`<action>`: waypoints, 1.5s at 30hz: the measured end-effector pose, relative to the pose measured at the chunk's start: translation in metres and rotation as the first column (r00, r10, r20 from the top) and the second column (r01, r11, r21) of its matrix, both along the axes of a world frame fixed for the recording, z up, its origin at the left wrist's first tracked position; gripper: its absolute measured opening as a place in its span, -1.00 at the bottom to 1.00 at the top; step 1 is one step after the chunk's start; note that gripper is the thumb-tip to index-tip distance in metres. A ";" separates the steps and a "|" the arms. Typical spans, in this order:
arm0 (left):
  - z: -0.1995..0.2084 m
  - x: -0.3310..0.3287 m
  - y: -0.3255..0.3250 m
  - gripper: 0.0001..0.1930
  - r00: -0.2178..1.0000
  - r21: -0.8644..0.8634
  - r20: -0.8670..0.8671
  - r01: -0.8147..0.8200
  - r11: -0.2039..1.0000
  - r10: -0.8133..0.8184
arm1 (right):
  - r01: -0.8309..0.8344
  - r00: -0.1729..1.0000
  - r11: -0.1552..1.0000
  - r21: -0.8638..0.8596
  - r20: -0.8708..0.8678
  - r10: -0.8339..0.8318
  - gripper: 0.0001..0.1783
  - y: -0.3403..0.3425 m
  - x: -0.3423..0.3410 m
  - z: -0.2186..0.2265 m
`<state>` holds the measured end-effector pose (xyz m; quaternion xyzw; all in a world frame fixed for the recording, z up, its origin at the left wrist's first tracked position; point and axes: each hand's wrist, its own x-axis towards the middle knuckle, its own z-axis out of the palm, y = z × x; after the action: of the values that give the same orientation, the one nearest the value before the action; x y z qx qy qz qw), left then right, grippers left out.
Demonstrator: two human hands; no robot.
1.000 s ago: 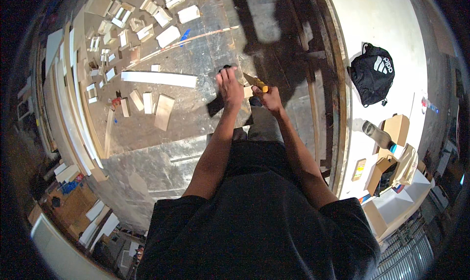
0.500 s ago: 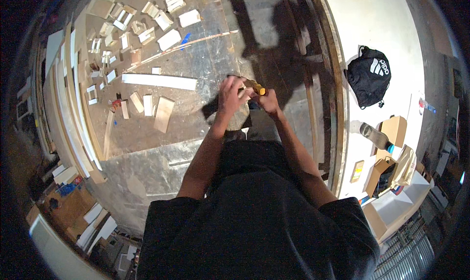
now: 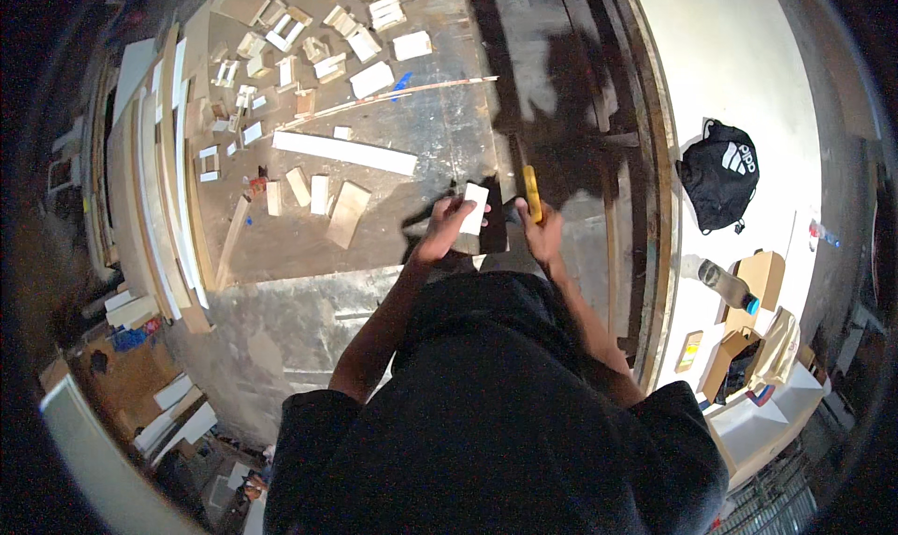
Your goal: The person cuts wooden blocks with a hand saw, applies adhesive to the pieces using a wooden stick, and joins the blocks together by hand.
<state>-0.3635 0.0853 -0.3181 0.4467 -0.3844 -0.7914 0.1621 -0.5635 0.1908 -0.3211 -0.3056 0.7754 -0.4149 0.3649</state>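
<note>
Between the thumb and fingers of my left hand is a small pale wood block, tilted, its broad face lit white. My right hand is wrapped round a yellow-handled tool a short way to the right. The tool's working end cannot be made out. Beneath the block, in front of my body, part of a greyish wood piece shows. A long white-faced strip lies on the work table left of my hands, near several short boards and a wider wood piece.
Many small wood pieces and box-like assemblies spread over the far left of the table. Long boards are stacked along the left edge. On the white surface at right are a black drawstring bag, a bottle and an open cardboard box.
My hands were close together over the work and are now apart. The wood block shows clearly in my left hand, and the yellow handle has swung more upright in my right.
</note>
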 end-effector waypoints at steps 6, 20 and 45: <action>0.057 0.057 -0.016 -0.64 0.987 0.167 -0.145 -0.050 0.985 0.075 | -0.197 0.910 0.965 -0.173 -0.399 0.114 -0.54 0.066 0.039 0.033; 0.101 0.278 -0.092 -0.45 0.900 0.173 -0.434 0.040 0.984 0.040 | -0.350 0.723 0.926 -0.140 -0.669 0.172 -0.62 0.071 0.247 0.046; 0.029 0.522 -0.134 -0.63 0.942 -0.038 0.210 -0.261 0.965 0.263 | -0.122 0.621 0.896 0.427 -0.672 0.404 -0.59 0.010 0.343 -0.031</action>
<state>0.1586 -0.0490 -0.2887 0.5751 -0.3409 -0.7085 0.2260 -0.2208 0.2006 -0.3518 -0.4921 0.8606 -0.0535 0.1197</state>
